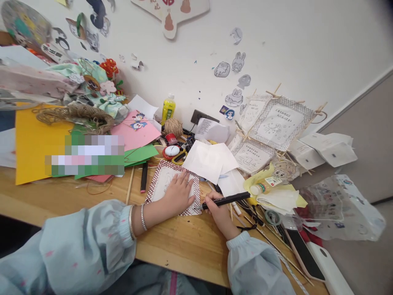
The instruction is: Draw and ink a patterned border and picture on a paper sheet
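Note:
A sheet of paper (156, 180) with a dark red crosshatched border and a line drawing lies on the wooden table in front of me. My left hand (179, 191) rests flat on it with the fingers stretched out, covering part of the drawing. In my right hand (218, 213) is a black marker pen (229, 199), gripped near its tip. The tip points left, at the sheet's lower right corner; whether it touches the paper I cannot tell. Another black marker (144, 177) with a pink end lies left of the sheet.
Coloured paper (30, 143), a twine coil (76, 114) and fabric pile up at the left. White sheets (204, 157), a twine ball (173, 128) and a yellow-green bottle (168, 108) stand behind. Framed drawings on sticks (278, 123), tape (272, 217) and a phone (303, 254) are to the right.

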Demonstrator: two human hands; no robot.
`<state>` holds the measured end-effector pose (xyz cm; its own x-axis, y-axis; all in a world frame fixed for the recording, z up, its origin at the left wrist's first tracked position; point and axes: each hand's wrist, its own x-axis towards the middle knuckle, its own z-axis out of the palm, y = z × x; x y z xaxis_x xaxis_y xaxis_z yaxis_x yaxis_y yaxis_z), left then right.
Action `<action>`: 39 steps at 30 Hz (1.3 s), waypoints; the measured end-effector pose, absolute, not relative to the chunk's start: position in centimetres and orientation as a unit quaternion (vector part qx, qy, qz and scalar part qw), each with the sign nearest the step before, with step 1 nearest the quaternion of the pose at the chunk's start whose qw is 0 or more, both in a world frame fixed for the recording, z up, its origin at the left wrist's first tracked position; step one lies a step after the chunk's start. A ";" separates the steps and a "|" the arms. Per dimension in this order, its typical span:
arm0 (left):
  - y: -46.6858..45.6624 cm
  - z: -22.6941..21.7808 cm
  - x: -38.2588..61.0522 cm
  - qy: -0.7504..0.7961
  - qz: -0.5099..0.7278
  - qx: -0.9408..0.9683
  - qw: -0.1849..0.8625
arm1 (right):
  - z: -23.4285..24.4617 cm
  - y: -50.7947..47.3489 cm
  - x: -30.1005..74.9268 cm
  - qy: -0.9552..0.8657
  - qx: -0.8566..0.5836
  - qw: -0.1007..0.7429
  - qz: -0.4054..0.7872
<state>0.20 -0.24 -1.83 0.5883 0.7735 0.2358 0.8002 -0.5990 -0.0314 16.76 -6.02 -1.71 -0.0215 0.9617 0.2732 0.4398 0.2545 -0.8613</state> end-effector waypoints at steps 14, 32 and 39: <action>-0.3 -1.9 0.1 -0.445 -0.097 -0.888 0.057 | -1.8 -5.8 16.6 -0.704 -0.518 0.392 0.288; -0.1 -2.1 0.2 -0.444 -0.097 -0.889 0.058 | -1.3 -6.1 16.4 -0.702 -0.519 0.378 0.307; -0.1 -2.1 0.2 -0.442 -0.102 -0.890 0.052 | -1.7 -5.8 16.5 -0.717 -0.512 0.366 0.298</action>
<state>0.24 -0.05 -2.09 0.5889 0.7755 0.2275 0.7967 -0.6044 -0.0018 16.51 -5.79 -1.68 -0.2064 0.9535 0.2197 0.5159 0.2969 -0.8035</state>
